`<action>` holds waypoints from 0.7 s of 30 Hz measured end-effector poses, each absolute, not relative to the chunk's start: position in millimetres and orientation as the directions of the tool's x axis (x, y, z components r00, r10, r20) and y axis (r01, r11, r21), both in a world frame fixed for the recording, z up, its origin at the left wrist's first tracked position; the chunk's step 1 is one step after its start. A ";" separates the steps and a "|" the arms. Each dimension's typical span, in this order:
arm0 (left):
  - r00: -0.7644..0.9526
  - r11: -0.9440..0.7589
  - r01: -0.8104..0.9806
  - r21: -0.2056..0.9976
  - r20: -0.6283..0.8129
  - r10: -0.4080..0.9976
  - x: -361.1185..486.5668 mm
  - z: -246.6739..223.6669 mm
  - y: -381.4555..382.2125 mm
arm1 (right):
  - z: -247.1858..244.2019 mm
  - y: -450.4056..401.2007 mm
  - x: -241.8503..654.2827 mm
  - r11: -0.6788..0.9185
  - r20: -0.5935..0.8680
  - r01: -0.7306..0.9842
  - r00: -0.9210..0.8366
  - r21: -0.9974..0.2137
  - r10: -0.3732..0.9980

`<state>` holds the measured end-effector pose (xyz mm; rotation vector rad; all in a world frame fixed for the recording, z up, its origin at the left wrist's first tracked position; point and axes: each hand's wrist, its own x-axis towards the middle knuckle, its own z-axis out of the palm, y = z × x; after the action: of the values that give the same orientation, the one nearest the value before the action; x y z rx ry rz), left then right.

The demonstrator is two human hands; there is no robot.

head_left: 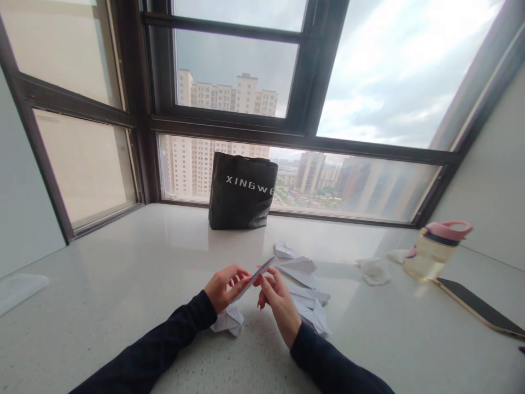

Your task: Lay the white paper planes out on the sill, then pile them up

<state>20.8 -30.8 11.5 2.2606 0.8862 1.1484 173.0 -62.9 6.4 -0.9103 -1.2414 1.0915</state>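
Between my hands, above the pale speckled counter [164, 350], a narrow folded white paper [259, 273] is held at a slant. My left hand [226, 287] pinches its lower left part between thumb and fingers. At its right side, my right hand [276, 295] has its thumb and index finger closed on the paper's edge, the other fingers curled below. A folded paper piece [229, 320] lies under my left wrist. Several more folded white papers, one a pointed shape [298, 270], lie behind and beside my right hand.
A black bag [243, 191] stands by the window. To the right are crumpled tissue [373, 272], a bottle with a pink lid [432, 251] and a dark phone-like slab [479, 303]. A whitish flat object [20, 290] lies at the far left.
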 end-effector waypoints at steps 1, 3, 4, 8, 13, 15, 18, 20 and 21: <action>0.451 -0.694 0.338 0.636 0.537 0.713 21.0 11.1 -30.6 | 6.4 -62.8 173.2 0.256 0.259 -0.136 -0.008 -0.957 0.966; 0.457 -0.706 0.328 0.627 0.549 0.700 21.1 10.8 -30.0 | 6.2 -62.9 173.3 0.255 0.258 -0.140 -0.010 -0.957 0.966; 0.461 -0.715 0.321 0.622 0.557 0.691 21.2 10.9 -29.8 | 5.9 -63.3 173.3 0.252 0.256 -0.139 -0.010 -0.958 0.967; 0.463 -0.733 0.322 0.600 0.575 0.674 22.3 10.5 -30.3 | 2.7 -64.7 172.6 0.238 0.241 -0.110 -0.008 -0.965 0.971; 0.528 -0.823 0.296 0.486 0.634 0.564 23.8 8.0 -30.4 | 0.4 -65.3 171.9 0.223 0.223 -0.080 0.001 -0.972 0.975; 0.555 -0.859 0.294 0.418 0.657 0.510 23.9 8.2 -30.4 | 1.3 -65.5 171.9 0.222 0.223 -0.069 0.000 -0.973 0.975; 0.568 -0.878 0.340 0.338 0.670 0.478 23.8 10.7 -32.4 | 3.6 -67.1 171.5 0.231 0.232 -0.063 -0.008 -0.971 0.973; 0.564 -0.877 0.377 0.299 0.676 0.473 23.5 13.4 -34.8 | 5.2 -68.9 170.8 0.239 0.240 -0.063 -0.015 -0.969 0.971; 0.561 -0.875 0.391 0.286 0.680 0.473 23.3 15.0 -36.0 | 5.8 -69.8 170.5 0.244 0.246 -0.067 -0.019 -0.967 0.969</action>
<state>23.3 -36.0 15.0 2.6837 0.7456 1.2163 170.5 -69.8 5.8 -0.9670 -1.2887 1.0739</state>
